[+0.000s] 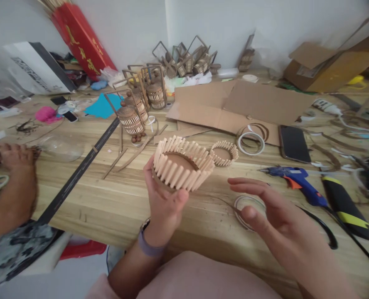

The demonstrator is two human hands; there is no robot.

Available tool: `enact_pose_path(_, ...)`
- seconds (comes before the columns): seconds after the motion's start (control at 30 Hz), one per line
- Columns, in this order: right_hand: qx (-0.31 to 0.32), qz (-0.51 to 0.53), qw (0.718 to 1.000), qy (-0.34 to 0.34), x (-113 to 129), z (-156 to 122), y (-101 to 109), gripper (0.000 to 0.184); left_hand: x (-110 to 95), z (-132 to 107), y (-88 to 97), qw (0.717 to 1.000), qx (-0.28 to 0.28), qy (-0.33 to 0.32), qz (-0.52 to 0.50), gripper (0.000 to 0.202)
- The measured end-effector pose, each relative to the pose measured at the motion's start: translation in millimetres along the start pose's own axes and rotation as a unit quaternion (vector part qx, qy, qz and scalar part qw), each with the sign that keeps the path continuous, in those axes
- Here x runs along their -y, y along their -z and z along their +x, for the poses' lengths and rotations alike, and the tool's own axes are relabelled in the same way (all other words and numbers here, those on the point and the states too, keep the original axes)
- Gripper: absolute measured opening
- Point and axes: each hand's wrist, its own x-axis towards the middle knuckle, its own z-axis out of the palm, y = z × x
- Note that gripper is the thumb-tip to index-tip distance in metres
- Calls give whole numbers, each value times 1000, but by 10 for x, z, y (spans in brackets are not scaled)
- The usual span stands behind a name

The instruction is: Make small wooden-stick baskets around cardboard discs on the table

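Above the wooden table (116, 216), my left hand (166, 203) grips a small round basket (180, 176) ringed with short upright wooden sticks around a brown base. My right hand (274, 220) hangs to its right, fingers apart, with nothing held. Under that hand lies a white tape roll (245, 201), partly hidden, and a thin brown strip (228, 202) runs out beside the thumb. Just behind the basket sits a smaller ring of wooden sticks (224, 153). A second white ring (251, 143) lies behind it.
On the right are a blue glue gun (299, 182), a black-and-yellow tool (348, 207) and a phone (294, 144). Cardboard sheets (209, 104) cover the back middle. Several lidded handled baskets (131, 119) stand back left. Another person's hand (13, 166) rests at far left.
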Motion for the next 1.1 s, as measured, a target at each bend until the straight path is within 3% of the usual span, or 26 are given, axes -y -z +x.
enact_pose_path(0.1,-13,-61,995,76,53,-29,0,18,41,29,-32,997,13,33,-74,69)
enact_pose_path(0.2,-16,-81,991,105,84,-34,-25,9,50,14,-56,993,24,67,-97,63)
enact_pose_path(0.43,-10,-107,985,132,97,4,-13,10,9,18,-75,975,75,165,-132,67)
enact_pose_path(0.87,-9,-118,983,141,45,108,-80,12,75,-47,-64,951,111,233,-168,73)
enact_pose_path(1.1,-15,-128,979,160,37,158,-82,9,56,-88,-104,947,136,237,-168,75)
